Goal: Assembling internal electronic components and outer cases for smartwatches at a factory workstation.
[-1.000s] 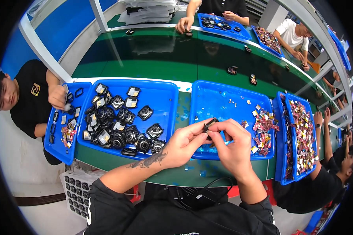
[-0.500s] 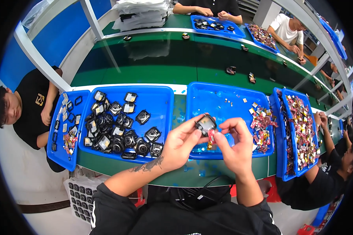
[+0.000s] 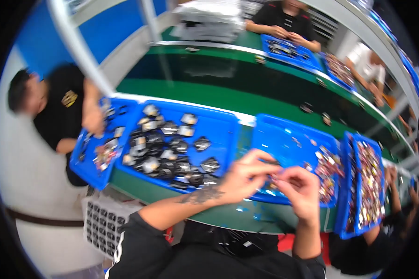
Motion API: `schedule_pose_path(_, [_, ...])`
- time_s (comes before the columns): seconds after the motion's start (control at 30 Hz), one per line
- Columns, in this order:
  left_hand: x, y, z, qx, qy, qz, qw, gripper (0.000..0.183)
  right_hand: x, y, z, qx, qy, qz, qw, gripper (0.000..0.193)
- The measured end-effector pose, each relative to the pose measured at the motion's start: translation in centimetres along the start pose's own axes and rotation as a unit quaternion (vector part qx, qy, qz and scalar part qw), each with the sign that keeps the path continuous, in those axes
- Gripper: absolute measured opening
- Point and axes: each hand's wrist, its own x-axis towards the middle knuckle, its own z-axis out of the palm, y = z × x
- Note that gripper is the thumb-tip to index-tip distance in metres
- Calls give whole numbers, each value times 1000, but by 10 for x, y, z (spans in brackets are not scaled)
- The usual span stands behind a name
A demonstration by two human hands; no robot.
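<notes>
My left hand [image 3: 249, 179] is closed on a small dark square watch case [image 3: 272, 163], which now shows only as a thin blurred edge between the fingers. Pinched fingers of my right hand [image 3: 300, 189] meet it from the right, at a small pinkish part [image 3: 273, 180] blurred by motion. Both hands hover over the near left portion of a blue tray [image 3: 291, 122]. Red-and-gold small parts [image 3: 328, 172] are heaped at that tray's right end. To the left, another blue tray [image 3: 223, 122] holds many black watch cases [image 3: 170, 151], some with pale squares on them.
Stacked blue trays of small parts [image 3: 370, 186] stand at right. A co-worker's hand [image 3: 94, 120] is over the far-left tray [image 3: 86, 173]. Beyond the trays runs a green conveyor [image 3: 200, 86] with scattered pieces; people sit across it. A case-filled grid tray [image 3: 104, 228] lies low left.
My view has swung, shifting the trays rightward and tilting them. The watch case has turned from face-up to nearly edge-on. The co-worker at left has reached a hand into the tray there.
</notes>
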Motion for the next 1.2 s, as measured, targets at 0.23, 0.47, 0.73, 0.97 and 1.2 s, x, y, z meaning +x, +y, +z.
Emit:
schedule_pose_path(0.23, [11, 2, 8, -38, -75, 34, 996, 19, -11, -2, -25, 5, -13, 53, 998, 9])
schedule_pose_path(0.47, [1, 0, -9, -20, -80, 2, 997, 15, 7, -5, -21, 4, -101, 114, 988, 6])
schedule_pose_path(0.73, [12, 14, 7, -16, -47, -60, 997, 11, 6, -9, -24, -34, -31, 96, 994, 16])
schedule_pose_path(0.97, [7, 15, 8, -48, -42, -143, 988, 16, -9, 1, -1, -38, 59, 12, 997, 16])
schedule_pose_path(1.2, [7, 18, 10, -114, 11, -121, 986, 32, -8, 17, 9, 62, 161, -27, 985, 29])
